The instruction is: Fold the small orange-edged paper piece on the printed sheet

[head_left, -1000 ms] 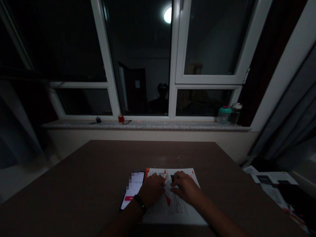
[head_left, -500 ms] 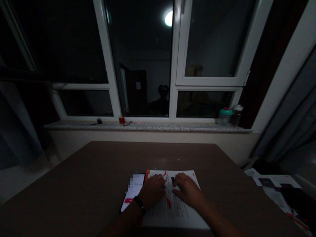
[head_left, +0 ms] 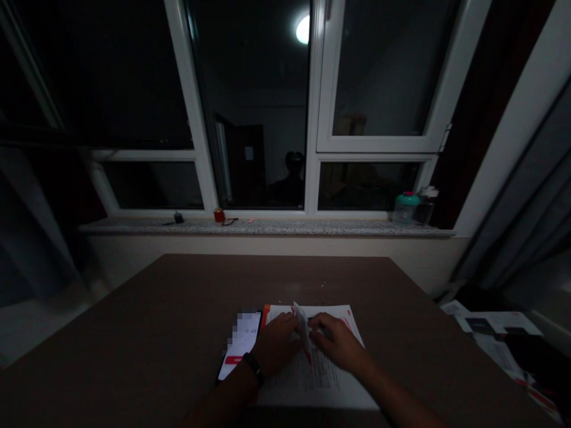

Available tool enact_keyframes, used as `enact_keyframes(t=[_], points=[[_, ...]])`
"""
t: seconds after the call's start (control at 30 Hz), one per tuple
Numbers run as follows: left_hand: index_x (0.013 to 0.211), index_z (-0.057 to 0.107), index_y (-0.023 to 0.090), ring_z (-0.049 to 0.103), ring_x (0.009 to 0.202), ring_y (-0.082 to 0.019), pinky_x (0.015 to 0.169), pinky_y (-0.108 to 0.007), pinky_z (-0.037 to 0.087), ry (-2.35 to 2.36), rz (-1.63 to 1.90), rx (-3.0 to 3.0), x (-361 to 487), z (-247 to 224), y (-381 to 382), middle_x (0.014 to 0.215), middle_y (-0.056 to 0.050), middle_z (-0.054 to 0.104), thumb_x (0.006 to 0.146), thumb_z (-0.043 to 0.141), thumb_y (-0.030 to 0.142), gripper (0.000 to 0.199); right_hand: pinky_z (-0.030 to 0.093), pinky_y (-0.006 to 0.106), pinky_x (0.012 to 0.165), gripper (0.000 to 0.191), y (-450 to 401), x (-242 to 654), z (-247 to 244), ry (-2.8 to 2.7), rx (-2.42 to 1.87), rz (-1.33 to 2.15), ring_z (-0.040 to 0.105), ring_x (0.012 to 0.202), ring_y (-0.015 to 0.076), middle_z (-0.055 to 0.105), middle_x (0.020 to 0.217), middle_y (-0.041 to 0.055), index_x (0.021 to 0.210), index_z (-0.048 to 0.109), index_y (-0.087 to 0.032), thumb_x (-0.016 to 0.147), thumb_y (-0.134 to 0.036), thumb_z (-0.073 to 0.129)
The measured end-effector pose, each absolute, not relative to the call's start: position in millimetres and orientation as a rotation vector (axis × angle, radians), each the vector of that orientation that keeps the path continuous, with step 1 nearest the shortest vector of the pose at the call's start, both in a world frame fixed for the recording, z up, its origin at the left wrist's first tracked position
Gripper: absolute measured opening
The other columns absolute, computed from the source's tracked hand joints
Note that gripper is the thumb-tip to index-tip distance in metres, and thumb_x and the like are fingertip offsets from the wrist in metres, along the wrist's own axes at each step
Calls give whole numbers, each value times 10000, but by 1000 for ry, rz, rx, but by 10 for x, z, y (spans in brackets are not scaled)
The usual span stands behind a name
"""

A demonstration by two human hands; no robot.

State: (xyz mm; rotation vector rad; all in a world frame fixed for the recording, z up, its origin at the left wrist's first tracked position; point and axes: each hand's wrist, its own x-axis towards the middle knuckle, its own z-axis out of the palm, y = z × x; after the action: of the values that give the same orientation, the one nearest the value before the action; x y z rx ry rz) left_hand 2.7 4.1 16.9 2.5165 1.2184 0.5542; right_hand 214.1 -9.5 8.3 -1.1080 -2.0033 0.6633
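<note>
A printed sheet [head_left: 330, 389] with orange and red marks lies on the brown table. Over it, a small folded piece of paper [head_left: 303, 330] with a red edge stands up between my two hands. My left hand [head_left: 279, 342], with a black band at the wrist, is closed round the left side of this folded piece. From the right, my right hand [head_left: 336, 340] has its bent fingertips at the piece's other side; whether they grip it is too dark to tell. A lit phone [head_left: 241, 342] lies left of the sheet, beside my left wrist.
The brown table [head_left: 200, 291] reaches towards a stone windowsill [head_left: 285, 227]. On the sill are a red spool [head_left: 219, 215], a small dark bottle [head_left: 178, 217] and a green-lidded container [head_left: 407, 208]. Papers [head_left: 495, 333] lie at the right, beyond the table edge.
The folded paper has been raised and now stands more upright between my hands. My left fingers have shifted slightly, and the right fingertips have moved a little left towards it.
</note>
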Motion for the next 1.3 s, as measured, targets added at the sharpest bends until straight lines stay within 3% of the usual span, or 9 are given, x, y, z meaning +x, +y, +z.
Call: enact_keyframes(t=[0.13,0.27,0.33,0.5,0.6,0.73,0.87,1.0,1.3], points=[[1090,566,238,514,1145,-221,1003,-363,397,1055,615,2499,42,180,11,1209,-30,588,870,573,164,233,463,306,861,171,-109,2136,124,-1993,-1030,619,604,956,191,644,1007,58,1036,635,-218,939,-255,500],[1191,552,240,503,1157,-212,1037,-367,370,946,619,2530,53,182,9,1232,-40,584,952,475,175,259,465,296,829,151,-100,2139,125,-1997,-1036,573,594,919,192,629,949,49,1024,644,-217,905,-254,559],[1144,573,226,518,1111,-213,1015,-371,378,944,610,2554,66,185,15,1182,-46,601,989,413,195,225,466,291,814,150,-97,2141,117,-1991,-1061,595,597,890,188,634,927,40,1024,640,-215,905,-268,567],[812,595,189,546,912,-202,839,-331,434,1162,595,2534,88,169,35,937,-43,595,1013,383,247,298,458,288,822,222,-104,2127,101,-2041,-1045,632,598,899,177,636,908,40,935,663,-207,981,-255,451],[758,563,189,547,892,-196,818,-323,431,1314,640,2466,72,142,53,898,-31,581,985,444,243,261,455,284,830,205,-96,2103,67,-2131,-988,614,592,929,179,638,904,42,933,685,-216,955,-195,482],[869,552,201,553,930,-202,835,-320,433,1430,695,2387,42,105,73,958,-23,592,862,608,207,57,457,278,829,197,-71,2076,9,-2162,-953,629,597,932,178,650,908,40,900,691,-214,892,-112,523],[1017,560,199,545,1036,-233,893,-341,428,1450,650,2382,29,85,76,1074,-48,590,802,659,171,238,457,255,778,229,-53,2067,-19,-2096,-1078,625,594,883,165,615,918,23,882,660,-214,784,-33,558],[1122,576,195,528,1103,-270,940,-384,415,1446,584,2374,22,89,66,1149,-77,576,790,706,214,357,451,274,779,280,-45,2084,-27,-2006,-1267,559,577,875,179,588,945,23,953,623,-211,716,-64,652],[1151,548,223,479,1207,-273,1002,-386,374,1374,654,2374,23,124,61,1219,-61,562,768,705,138,422,432,284,802,305,-53,2085,5,-1964,-1391,507,567,922,207,600,950,32,985,637,-207,703,-124,718]])
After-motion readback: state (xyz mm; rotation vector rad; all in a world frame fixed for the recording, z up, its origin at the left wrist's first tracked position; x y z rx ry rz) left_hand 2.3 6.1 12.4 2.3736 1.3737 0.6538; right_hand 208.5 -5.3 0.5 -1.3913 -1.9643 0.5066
